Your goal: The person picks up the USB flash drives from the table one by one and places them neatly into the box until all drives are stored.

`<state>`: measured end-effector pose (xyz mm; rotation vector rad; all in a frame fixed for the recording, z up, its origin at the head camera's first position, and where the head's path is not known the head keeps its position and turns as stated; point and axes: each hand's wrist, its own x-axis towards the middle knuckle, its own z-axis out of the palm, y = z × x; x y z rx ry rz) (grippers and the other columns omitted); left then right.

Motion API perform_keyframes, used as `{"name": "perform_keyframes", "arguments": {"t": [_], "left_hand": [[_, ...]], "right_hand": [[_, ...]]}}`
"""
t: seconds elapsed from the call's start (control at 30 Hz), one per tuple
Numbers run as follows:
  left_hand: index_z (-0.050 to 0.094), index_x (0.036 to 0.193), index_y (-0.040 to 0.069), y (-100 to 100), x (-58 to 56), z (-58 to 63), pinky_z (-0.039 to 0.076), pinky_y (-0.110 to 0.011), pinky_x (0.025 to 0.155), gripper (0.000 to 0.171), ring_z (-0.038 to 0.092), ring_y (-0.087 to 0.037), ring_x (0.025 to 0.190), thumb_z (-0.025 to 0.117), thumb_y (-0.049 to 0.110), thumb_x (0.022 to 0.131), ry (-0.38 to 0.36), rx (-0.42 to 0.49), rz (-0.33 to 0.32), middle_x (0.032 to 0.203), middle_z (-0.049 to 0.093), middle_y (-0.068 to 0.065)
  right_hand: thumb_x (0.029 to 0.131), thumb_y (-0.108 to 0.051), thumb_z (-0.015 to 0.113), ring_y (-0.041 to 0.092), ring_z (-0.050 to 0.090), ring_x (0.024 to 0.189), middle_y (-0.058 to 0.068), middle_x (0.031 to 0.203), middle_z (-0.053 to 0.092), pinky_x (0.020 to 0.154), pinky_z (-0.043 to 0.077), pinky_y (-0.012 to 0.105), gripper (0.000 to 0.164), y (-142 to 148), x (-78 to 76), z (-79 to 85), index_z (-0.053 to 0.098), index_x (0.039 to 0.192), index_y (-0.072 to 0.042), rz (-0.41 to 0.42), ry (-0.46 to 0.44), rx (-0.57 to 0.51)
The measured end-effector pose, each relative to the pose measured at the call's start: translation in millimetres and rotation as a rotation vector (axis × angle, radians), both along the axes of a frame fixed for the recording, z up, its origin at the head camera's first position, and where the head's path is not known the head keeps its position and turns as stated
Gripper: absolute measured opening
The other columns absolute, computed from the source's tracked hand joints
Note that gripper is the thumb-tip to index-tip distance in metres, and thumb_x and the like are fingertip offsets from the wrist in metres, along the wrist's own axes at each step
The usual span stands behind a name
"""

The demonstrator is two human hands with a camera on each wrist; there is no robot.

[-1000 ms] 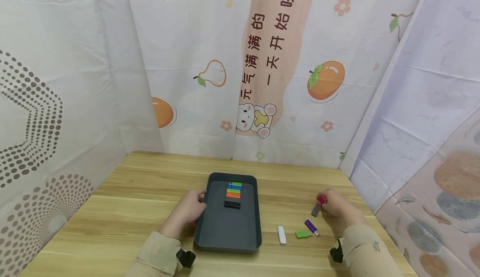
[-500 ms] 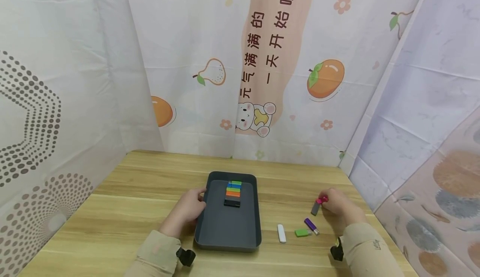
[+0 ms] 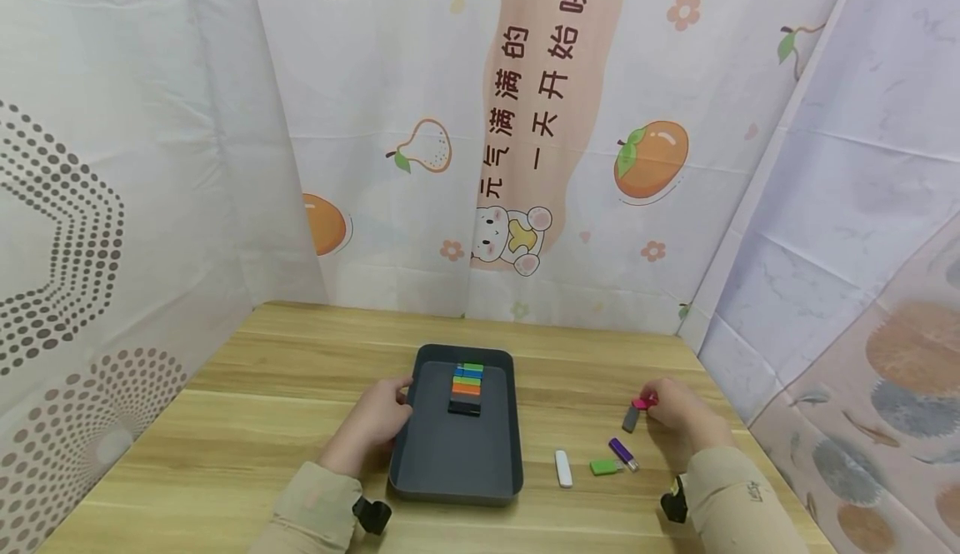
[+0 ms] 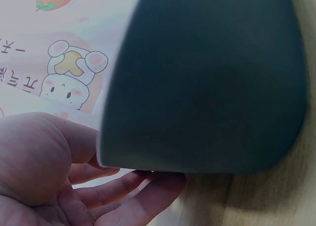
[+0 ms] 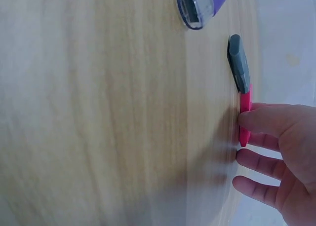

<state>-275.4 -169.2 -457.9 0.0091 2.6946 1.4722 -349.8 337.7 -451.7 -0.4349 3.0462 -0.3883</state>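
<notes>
My left hand (image 3: 382, 412) grips the left rim of a dark grey rectangular tray (image 3: 456, 462); in the left wrist view the thumb lies at the rim and the fingers curl against the outside wall (image 4: 197, 112). At the right, my right hand (image 3: 672, 408) pinches a pink USB stick (image 5: 245, 100) between thumb and forefinger, low over the table. A grey USB stick (image 5: 239, 63) meets the pink one's far end. Inside the tray, towards its back, lies a neat column of coloured sticks (image 3: 467, 387), green, blue and orange, with a black one at the near end.
Between the tray and my right hand lie a white stick (image 3: 563, 468), a green USB stick (image 3: 602, 467) and a purple one (image 3: 622, 453) with a clear cap. The wooden table (image 3: 315, 346) is backed by printed curtains (image 3: 375, 229).
The pink stick has turned from in line with the grey one to nearly crosswise in the right hand. The left hand and tray stay put.
</notes>
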Motion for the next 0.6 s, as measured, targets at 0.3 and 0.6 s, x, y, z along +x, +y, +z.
{"name": "perform_keyframes", "arguments": {"t": [0.3,0.6], "left_hand": [[0.050,0.145,-0.006,0.0,0.6,-1.2,0.056,-0.038,0.049,0.056,0.066,-0.025,0.077,0.054,-0.004,0.090,0.005,-0.005,-0.002,0.119,0.064,-0.027],[0.050,0.145,-0.007,0.0,-1.1,-2.2,0.055,-0.036,0.048,0.055,0.066,-0.025,0.077,0.055,-0.003,0.090,0.013,-0.018,-0.005,0.118,0.064,-0.028]], "right_hand": [[0.082,0.006,0.066,0.031,0.061,0.086,0.012,0.091,0.067,0.080,0.052,0.055,0.020,0.2,2.6,-2.1,0.073,0.099,-0.003,-0.030,0.000,-0.008],[0.084,0.003,0.066,0.032,0.062,0.084,0.012,0.089,0.067,0.078,0.052,0.055,0.017,1.9,1.8,-5.7,0.073,0.099,-0.003,-0.031,0.035,0.015]]}}
